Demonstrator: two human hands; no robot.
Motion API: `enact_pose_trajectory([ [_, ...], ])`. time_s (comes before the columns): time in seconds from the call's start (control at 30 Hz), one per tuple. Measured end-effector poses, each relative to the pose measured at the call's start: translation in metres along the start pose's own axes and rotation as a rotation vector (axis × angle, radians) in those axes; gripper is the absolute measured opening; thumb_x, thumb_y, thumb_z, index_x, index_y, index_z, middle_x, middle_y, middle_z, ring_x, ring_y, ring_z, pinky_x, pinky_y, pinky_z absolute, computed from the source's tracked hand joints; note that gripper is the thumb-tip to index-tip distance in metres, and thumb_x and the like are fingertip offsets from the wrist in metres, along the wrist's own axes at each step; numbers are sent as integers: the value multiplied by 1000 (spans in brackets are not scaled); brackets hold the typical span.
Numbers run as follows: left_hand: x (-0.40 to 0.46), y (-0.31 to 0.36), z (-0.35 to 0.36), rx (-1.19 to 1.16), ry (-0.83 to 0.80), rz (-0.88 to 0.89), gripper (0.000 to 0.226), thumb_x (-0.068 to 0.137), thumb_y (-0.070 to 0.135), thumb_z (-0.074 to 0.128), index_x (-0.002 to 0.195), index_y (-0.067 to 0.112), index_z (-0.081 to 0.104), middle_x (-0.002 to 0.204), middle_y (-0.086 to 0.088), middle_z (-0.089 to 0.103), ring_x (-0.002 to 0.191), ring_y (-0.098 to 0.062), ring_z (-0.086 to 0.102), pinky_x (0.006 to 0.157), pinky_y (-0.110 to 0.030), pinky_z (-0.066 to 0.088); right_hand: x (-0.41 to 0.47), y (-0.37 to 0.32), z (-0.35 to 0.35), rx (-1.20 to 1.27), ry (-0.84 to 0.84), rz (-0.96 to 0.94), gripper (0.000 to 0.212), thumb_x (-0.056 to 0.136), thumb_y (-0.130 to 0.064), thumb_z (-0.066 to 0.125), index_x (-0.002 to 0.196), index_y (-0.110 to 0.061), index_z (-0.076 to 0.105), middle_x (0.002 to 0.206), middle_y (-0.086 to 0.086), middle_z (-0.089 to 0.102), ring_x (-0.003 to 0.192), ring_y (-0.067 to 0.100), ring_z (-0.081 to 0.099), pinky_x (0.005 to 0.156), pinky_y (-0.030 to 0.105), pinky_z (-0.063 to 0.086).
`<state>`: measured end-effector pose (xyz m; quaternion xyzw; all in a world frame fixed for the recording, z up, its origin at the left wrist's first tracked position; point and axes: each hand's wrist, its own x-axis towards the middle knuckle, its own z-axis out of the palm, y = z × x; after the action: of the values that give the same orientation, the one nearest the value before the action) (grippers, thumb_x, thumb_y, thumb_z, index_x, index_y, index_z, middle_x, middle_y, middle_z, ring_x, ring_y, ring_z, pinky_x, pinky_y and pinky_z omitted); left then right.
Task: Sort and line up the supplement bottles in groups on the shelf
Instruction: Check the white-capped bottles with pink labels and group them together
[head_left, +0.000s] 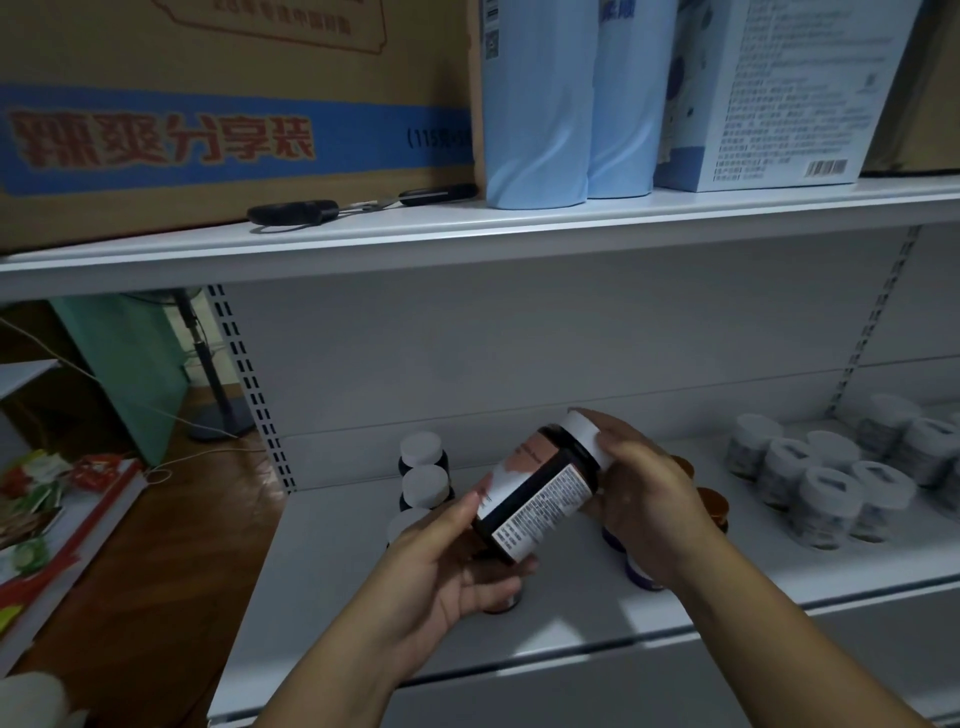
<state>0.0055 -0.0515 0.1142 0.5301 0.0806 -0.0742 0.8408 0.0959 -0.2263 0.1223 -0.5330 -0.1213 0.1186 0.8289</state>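
A dark supplement bottle with a white cap and a printed label is tilted above the white shelf. My left hand holds its base from below. My right hand grips its cap end. Behind my left hand stands a row of dark bottles with white caps. Behind my right hand show orange-capped bottles and blue-labelled ones, partly hidden. At the right of the shelf stands a group of several clear jars with white lids.
The upper shelf carries a cardboard box, scissors, two pale blue bottles and a white carton. To the left, beyond the shelf post, are a wooden floor, a fan stand and a colourful box.
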Motion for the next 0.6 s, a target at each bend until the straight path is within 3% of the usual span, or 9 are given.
enact_pose_trajectory([
  [0.13, 2, -3, 2, 80, 33, 112, 46, 79, 26, 68, 123, 15, 56, 117, -15, 66, 105, -35, 65, 91, -49, 50, -4, 0, 10, -167, 122, -69, 19, 86, -27, 62, 96, -12, 67, 96, 13, 69, 93, 28, 66, 60, 32, 55],
  [0.23, 3, -4, 3, 128, 87, 211, 49, 68, 7, 76, 114, 14, 58, 104, -10, 72, 100, -33, 67, 81, -39, 58, -7, -2, 18, -210, 137, -93, 32, 76, -38, 63, 94, -11, 64, 89, 6, 68, 81, 14, 68, 57, 29, 55],
  [0.33, 1, -3, 5, 99, 69, 172, 40, 69, 23, 63, 107, 13, 60, 94, -16, 72, 84, -37, 68, 66, -35, 59, -5, -2, 17, -206, 103, -86, 21, 85, -33, 62, 92, -13, 62, 90, 4, 66, 89, 17, 66, 64, 32, 55],
  [0.4, -1, -1, 5, 81, 58, 124, 45, 71, 33, 58, 109, 8, 58, 92, -23, 70, 75, -37, 68, 57, -32, 59, -4, -1, 14, -172, 51, -59, 19, 81, -30, 64, 96, -17, 65, 95, 5, 68, 98, 22, 64, 69, 34, 54],
  [0.53, -2, -3, 4, 77, 38, 66, 51, 72, 40, 56, 111, 7, 58, 96, -25, 70, 77, -38, 70, 62, -36, 59, -4, -3, 14, -110, -20, -49, 35, 69, -20, 61, 104, -16, 66, 103, 9, 70, 96, 23, 65, 67, 31, 52],
  [0.6, 1, -4, 2, 43, 52, 59, 47, 78, 40, 53, 114, 10, 57, 101, -23, 71, 86, -39, 70, 69, -38, 59, -10, -4, 16, -116, -6, -129, 38, 66, -17, 66, 104, -19, 65, 99, 2, 72, 96, 21, 66, 68, 27, 52],
])
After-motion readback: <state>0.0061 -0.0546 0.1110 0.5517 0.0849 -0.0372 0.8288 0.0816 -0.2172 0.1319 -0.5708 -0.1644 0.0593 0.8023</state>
